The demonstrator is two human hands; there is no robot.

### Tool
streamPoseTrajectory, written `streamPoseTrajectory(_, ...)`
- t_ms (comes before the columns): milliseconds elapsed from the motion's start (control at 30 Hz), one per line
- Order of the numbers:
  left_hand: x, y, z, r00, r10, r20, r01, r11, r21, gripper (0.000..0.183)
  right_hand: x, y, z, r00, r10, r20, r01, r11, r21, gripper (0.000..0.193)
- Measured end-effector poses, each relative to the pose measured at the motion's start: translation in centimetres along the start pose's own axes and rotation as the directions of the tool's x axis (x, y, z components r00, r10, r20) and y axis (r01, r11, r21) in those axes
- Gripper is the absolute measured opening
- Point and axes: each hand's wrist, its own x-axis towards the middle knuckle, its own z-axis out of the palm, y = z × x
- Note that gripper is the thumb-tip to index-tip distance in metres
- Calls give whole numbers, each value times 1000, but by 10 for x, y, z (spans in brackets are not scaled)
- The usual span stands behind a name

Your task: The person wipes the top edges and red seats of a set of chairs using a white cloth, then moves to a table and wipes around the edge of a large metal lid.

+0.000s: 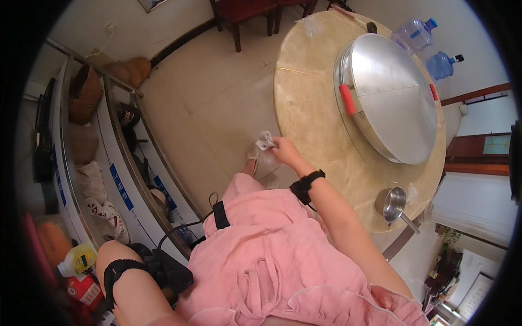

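My right hand (284, 150) is closed on a crumpled whitish tissue (265, 141). It hangs beside the left edge of a round, tan-topped table (296, 103), above the floor. A black strap with a small device sits on that wrist. At the lower left is my bent left arm (142, 288), with a black strap around it. It is close to the shelving and a yellow-labelled bottle (81, 259); the fingers on that side cannot be made out.
On the table are a large metal lid with red handles (391, 103) and a steel saucepan (392, 204). A metal shelf rack (117, 157) holding bags stands left. Blue water bottles (441, 65) are beyond the table, and dark red chairs (244, 12) stand at the far wall.
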Motion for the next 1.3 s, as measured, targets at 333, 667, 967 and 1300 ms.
streamPoseTrajectory(333, -5, -23, 16, 1000, 29, 4, -29, 997, -72, 32, -198, 113, -85, 616, 430, -660, -271, 902, 335, 22)
streamPoseTrajectory(667, -35, -60, 31, 982, -171, -75, 175, 983, 57, 34, -340, 163, -58, 198, 634, -747, -899, 421, 119, 29)
streamPoseTrajectory(967, -212, -72, 158, 227, -196, 954, 954, -150, -258, 26, -281, 123, -35, 272, 685, -676, -904, 422, 64, 30)
streamPoseTrajectory(1300, -252, -111, 200, -43, 330, 943, 843, -495, 212, 55, -185, 83, -31, 292, 744, -601, -906, 417, 76, 27)
